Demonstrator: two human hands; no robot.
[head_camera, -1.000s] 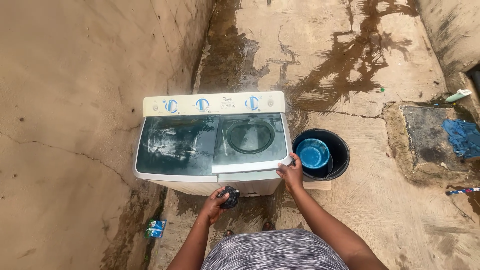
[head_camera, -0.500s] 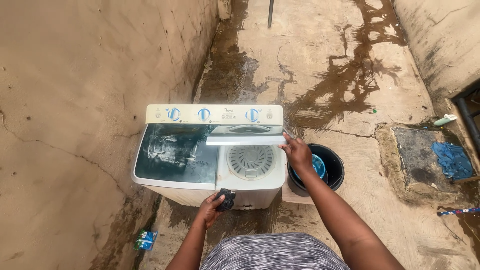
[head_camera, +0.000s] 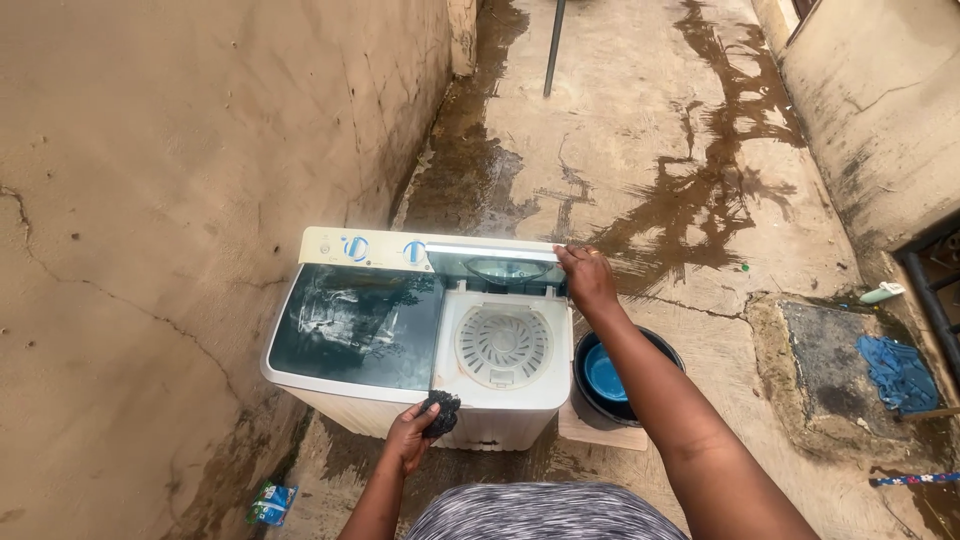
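Note:
A white twin-tub washing machine stands on a wet concrete yard beside a wall. My right hand grips the raised clear lid of the right-hand tub, holding it upright against the control panel. Under it lies a white round slotted inner cover. My left hand holds a small dark scrubbing pad at the machine's front edge. The left tub's dark tinted lid is down.
A black bucket with a blue bowl in it stands right of the machine. A rough wall runs along the left. A small blue packet lies on the ground; a blue cloth lies on a slab at right.
My right hand has swung the right tub's lid from flat to fully upright, uncovering the slotted inner cover. My left hand keeps the pad at the front edge.

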